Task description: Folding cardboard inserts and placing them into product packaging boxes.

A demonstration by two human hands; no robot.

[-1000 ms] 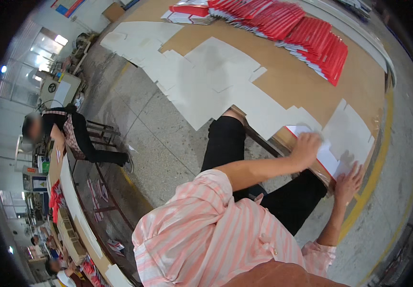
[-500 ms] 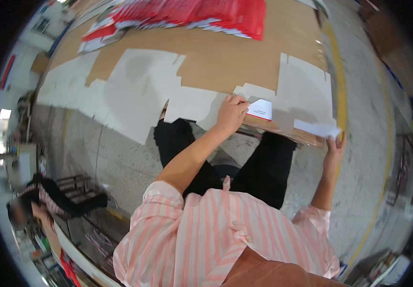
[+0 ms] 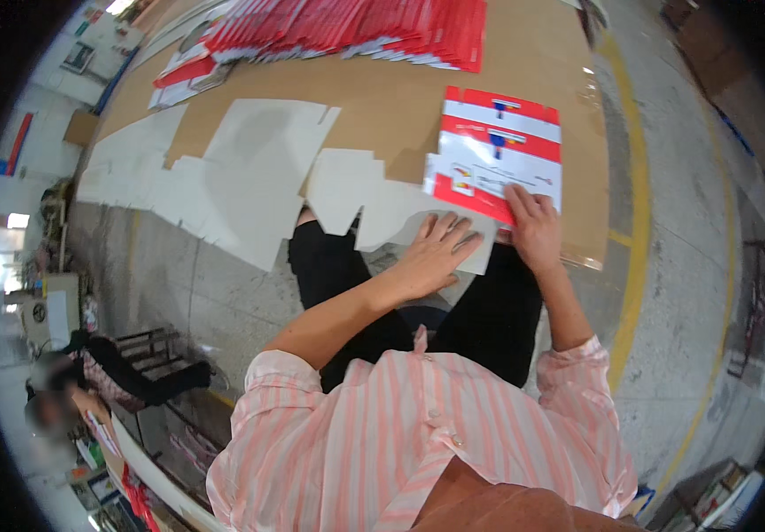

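A flat carton blank with a white inner side lies at the table's near edge. Its right part is folded over to the left, showing a red and white printed panel (image 3: 507, 151). My right hand (image 3: 538, 229) rests its fingers on the near edge of that panel. Flat on the blank's white part (image 3: 400, 213), just left of the panel, lies my left hand (image 3: 436, 253) with fingers spread. The white part juts past the table edge above my knees. What lies under the folded panel is hidden.
A long row of overlapping red and white folded cartons (image 3: 347, 31) lies at the far side of the brown cardboard-covered table (image 3: 382, 102). More white blanks (image 3: 249, 160) are spread at the left, overhanging the edge. Another person (image 3: 90, 381) sits at the lower left.
The blank's right part has been folded over to the left, so its printed side now faces up. My right hand moved left onto it. My left hand shifted nearer to me and spread out.
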